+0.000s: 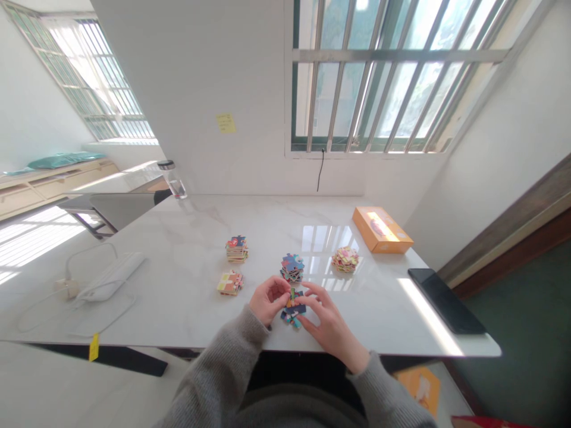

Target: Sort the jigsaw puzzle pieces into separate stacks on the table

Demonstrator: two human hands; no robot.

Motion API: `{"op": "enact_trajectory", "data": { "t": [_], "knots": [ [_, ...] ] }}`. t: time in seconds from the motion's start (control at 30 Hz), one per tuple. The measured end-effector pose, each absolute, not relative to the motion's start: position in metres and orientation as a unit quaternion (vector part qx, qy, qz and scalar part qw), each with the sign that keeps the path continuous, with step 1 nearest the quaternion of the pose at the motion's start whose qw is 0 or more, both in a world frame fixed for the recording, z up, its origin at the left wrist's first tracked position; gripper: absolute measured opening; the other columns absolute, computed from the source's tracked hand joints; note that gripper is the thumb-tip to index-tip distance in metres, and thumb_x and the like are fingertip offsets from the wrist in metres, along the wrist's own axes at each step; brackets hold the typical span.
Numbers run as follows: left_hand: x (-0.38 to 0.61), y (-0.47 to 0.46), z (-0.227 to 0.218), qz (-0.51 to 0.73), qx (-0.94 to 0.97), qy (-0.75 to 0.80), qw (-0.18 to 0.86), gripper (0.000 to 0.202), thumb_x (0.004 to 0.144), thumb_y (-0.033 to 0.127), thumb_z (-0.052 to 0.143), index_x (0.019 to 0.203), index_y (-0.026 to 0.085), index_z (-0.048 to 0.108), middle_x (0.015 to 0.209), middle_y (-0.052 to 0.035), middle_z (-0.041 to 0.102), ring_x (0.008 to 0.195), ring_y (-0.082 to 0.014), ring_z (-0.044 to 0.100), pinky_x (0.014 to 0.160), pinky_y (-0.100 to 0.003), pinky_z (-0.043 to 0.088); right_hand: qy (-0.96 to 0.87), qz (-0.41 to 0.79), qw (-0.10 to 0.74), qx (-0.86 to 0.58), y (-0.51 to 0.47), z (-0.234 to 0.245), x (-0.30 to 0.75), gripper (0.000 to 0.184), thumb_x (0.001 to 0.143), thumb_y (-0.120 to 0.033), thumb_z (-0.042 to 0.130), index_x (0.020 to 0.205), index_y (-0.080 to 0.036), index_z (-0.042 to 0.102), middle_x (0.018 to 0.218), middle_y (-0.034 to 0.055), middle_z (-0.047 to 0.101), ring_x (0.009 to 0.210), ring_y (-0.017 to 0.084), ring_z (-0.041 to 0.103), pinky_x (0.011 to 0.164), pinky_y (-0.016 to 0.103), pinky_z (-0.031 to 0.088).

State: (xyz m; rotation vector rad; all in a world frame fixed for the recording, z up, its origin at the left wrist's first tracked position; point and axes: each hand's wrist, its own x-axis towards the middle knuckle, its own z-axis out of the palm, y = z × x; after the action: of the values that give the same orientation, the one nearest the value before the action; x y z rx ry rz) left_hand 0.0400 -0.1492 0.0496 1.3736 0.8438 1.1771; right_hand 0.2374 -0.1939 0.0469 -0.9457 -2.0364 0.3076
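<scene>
Near the table's front edge, a small cluster of colourful jigsaw puzzle pieces [294, 310] lies between my two hands. My left hand [269, 298] is closed in a pinch at its left side, and a puzzle piece is at the fingertips, mostly hidden. From the right, my right hand [329, 321] grips a dark blue puzzle piece between thumb and fingers. Just beyond the fingers stands a stack of blue puzzle pieces [292, 265]. To the left are a taller stack [237, 249] and a lower stack of light green and orange pieces [231, 282]. A pinkish-yellow stack [345, 260] sits to the right.
An orange box [382, 230] lies at the back right, and a black tablet-like slab [445, 300] along the right edge. A clear bottle [173, 180] stands at the back left. A white power strip [113, 276] with cables is on the left.
</scene>
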Motion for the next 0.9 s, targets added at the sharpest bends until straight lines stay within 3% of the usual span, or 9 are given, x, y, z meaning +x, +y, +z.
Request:
{"op": "enact_trajectory", "data": {
  "t": [0.2,0.4,0.63,0.9],
  "knots": [
    [0.038,-0.15,0.049,0.488,0.593,0.347,0.539,0.041,0.076,0.05,0.077,0.086,0.016,0.059,0.079,-0.0022,0.064,0.072,-0.0137,0.062,0.071,-0.028,0.052,-0.824,0.116,0.428,-0.351,-0.194,0.044,0.238,0.032,0.094,-0.023,0.062,0.124,-0.029,0.061,0.123,0.0077,0.064,0.111,0.023,0.061,0.096,0.041,0.054],
    [0.033,-0.15,0.041,0.492,0.67,0.378,0.409,0.025,0.091,0.041,0.061,0.093,0.016,0.063,0.085,-0.0044,0.065,0.078,-0.016,0.063,0.075,-0.03,0.052,-0.727,0.103,0.5,-0.459,-0.174,0.055,0.278,0.021,0.092,-0.029,0.064,0.113,-0.026,0.064,0.115,0.0092,0.064,0.112,0.026,0.059,0.097,0.046,0.05],
    [0.035,-0.152,0.044,0.46,0.719,0.392,0.344,0.018,0.089,0.034,0.061,0.089,0.017,0.066,0.078,-0.0042,0.067,0.071,-0.0161,0.061,0.072,-0.031,0.052,-0.706,0.007,0.445,-0.551,-0.112,0.084,0.353,0.022,0.091,-0.042,0.06,0.101,-0.023,0.068,0.102,0.0091,0.068,0.099,0.028,0.058,0.093,0.047,0.044],
    [0.037,-0.154,0.049,0.457,0.725,0.391,0.336,0.017,0.087,0.035,0.064,0.086,0.018,0.067,0.074,-0.0039,0.066,0.067,-0.0167,0.06,0.069,-0.032,0.051,-0.686,0.017,0.406,-0.603,-0.079,0.067,0.364,0.028,0.088,-0.044,0.059,0.097,-0.021,0.072,0.096,0.0096,0.065,0.099,0.029,0.054,0.094,0.045,0.04]
  ]
}}
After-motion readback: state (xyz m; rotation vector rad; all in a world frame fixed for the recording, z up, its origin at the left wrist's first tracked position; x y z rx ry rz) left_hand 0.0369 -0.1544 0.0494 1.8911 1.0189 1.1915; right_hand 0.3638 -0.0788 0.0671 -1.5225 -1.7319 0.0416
